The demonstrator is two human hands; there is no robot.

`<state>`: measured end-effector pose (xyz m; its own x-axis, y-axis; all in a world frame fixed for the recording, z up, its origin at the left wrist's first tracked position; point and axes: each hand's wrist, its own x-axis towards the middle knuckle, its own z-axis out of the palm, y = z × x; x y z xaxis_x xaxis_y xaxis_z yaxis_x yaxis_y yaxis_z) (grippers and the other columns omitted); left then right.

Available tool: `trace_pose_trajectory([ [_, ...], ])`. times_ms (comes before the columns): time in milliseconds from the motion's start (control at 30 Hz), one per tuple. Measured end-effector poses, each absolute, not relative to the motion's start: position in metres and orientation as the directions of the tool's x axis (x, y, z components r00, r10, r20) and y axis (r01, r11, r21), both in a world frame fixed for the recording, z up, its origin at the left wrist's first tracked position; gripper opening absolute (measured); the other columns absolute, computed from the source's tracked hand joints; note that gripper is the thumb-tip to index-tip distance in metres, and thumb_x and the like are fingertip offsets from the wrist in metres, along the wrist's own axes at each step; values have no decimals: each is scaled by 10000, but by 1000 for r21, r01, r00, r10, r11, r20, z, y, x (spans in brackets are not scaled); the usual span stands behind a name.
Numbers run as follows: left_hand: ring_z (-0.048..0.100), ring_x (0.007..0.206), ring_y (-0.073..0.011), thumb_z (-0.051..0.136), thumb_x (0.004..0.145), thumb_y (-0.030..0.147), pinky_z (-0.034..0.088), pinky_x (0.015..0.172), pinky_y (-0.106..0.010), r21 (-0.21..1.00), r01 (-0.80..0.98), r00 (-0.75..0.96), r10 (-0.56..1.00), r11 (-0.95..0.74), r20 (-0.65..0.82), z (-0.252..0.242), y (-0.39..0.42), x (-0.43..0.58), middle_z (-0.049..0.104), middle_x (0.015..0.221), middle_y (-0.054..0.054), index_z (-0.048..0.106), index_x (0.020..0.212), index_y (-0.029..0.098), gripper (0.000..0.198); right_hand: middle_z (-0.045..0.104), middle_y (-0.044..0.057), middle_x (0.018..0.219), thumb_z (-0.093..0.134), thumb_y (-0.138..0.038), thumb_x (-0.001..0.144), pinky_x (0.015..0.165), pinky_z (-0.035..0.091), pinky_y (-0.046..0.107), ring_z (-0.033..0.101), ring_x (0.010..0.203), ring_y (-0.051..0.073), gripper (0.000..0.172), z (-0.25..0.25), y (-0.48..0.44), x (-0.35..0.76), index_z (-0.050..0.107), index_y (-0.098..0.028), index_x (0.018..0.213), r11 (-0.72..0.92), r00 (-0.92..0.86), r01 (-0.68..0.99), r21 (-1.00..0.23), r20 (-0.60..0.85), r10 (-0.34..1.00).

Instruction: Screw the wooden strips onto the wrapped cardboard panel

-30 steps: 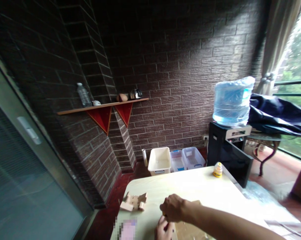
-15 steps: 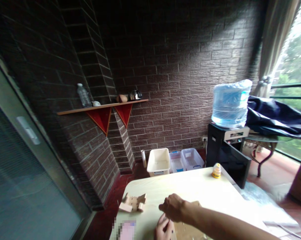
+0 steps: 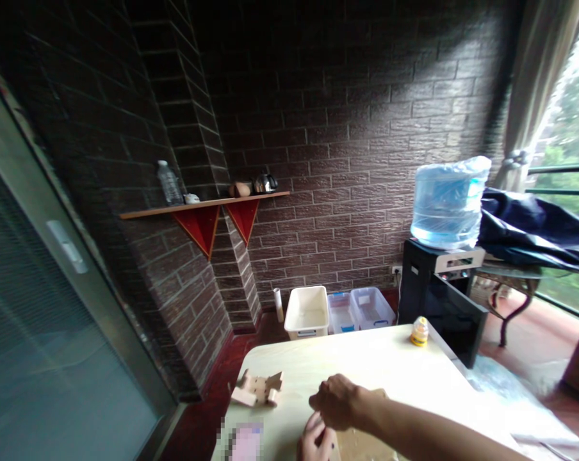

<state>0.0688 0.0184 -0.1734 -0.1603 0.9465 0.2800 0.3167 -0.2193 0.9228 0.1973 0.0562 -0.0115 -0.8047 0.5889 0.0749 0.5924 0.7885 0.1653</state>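
My right hand [image 3: 336, 401] is closed above the pale table [image 3: 366, 351], its fingers pressed together; what they grip is too small to make out. Just below it, my left hand [image 3: 314, 438] has its fingers bent together near the edge of a wooden board [image 3: 361, 444], and anything between them is hidden. The board lies partly under my right forearm. A wooden piece with raised blocks and dark holes [image 3: 257, 388] rests on the table's left side.
A small yellow-based bottle [image 3: 419, 332] stands at the table's far right corner. Beyond the far edge are a cream bin [image 3: 307, 311] and clear boxes [image 3: 372, 307]. A water dispenser [image 3: 417, 282] stands behind right; a blurred pink item [image 3: 247, 440] lies front left.
The whole view has shifted slightly, so things appear a little further right. Both hands keep nearly the same pose and place over the table.
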Motion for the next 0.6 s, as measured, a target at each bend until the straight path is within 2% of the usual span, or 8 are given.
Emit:
trace_pose_trajectory([
  [133, 731, 1153, -348, 611, 849, 581, 585, 1028, -423, 919, 317, -124, 951, -232, 283, -180, 20, 67, 764, 1251, -166, 843, 978, 202, 463, 710, 33, 663, 701, -251, 781, 420, 366, 288, 619, 516, 213, 30, -3, 62, 196, 683, -228, 786, 803, -819, 559, 208, -16, 574],
  [200, 723, 1172, -345, 607, 861, 581, 587, 1030, -419, 924, 298, -119, 951, -240, 285, -179, 18, 69, 748, 1283, -171, 839, 992, 198, 466, 720, 37, 688, 688, -261, 813, 428, 371, 290, 621, 527, 209, 41, -4, 64, 199, 688, -225, 833, 804, -822, 554, 217, -10, 569],
  [300, 732, 1157, -343, 633, 853, 587, 597, 1016, -410, 934, 267, -141, 949, -238, 282, -171, 15, 71, 760, 1253, -183, 834, 1013, 189, 474, 748, 61, 771, 660, -285, 857, 432, 376, 305, 644, 574, 227, 149, -14, 68, 206, 675, -208, 983, 805, -829, 546, 233, 8, 559],
  [400, 741, 1140, -337, 636, 859, 586, 604, 1002, -395, 938, 250, -130, 951, -242, 280, -161, 12, 72, 769, 1226, -192, 825, 1043, 177, 487, 754, 73, 793, 628, -314, 882, 425, 375, 314, 653, 584, 235, 181, -28, 73, 212, 652, -188, 1011, 809, -837, 535, 242, 20, 548],
  [500, 754, 1107, -339, 638, 848, 601, 626, 958, -390, 933, 273, -122, 954, -233, 274, -154, 11, 72, 776, 1208, -191, 835, 999, 177, 492, 744, 58, 771, 608, -286, 894, 437, 380, 309, 658, 585, 225, 128, -44, 75, 212, 643, -191, 973, 798, -834, 549, 249, 102, 542],
  [600, 759, 1088, -350, 630, 831, 620, 635, 934, -403, 923, 327, -135, 957, -203, 258, -154, 13, 70, 785, 1190, -186, 845, 953, 182, 503, 736, 42, 739, 686, -280, 831, 441, 373, 298, 654, 571, 216, 120, -54, 75, 206, 651, -199, 912, 776, -808, 587, 229, 225, 545],
])
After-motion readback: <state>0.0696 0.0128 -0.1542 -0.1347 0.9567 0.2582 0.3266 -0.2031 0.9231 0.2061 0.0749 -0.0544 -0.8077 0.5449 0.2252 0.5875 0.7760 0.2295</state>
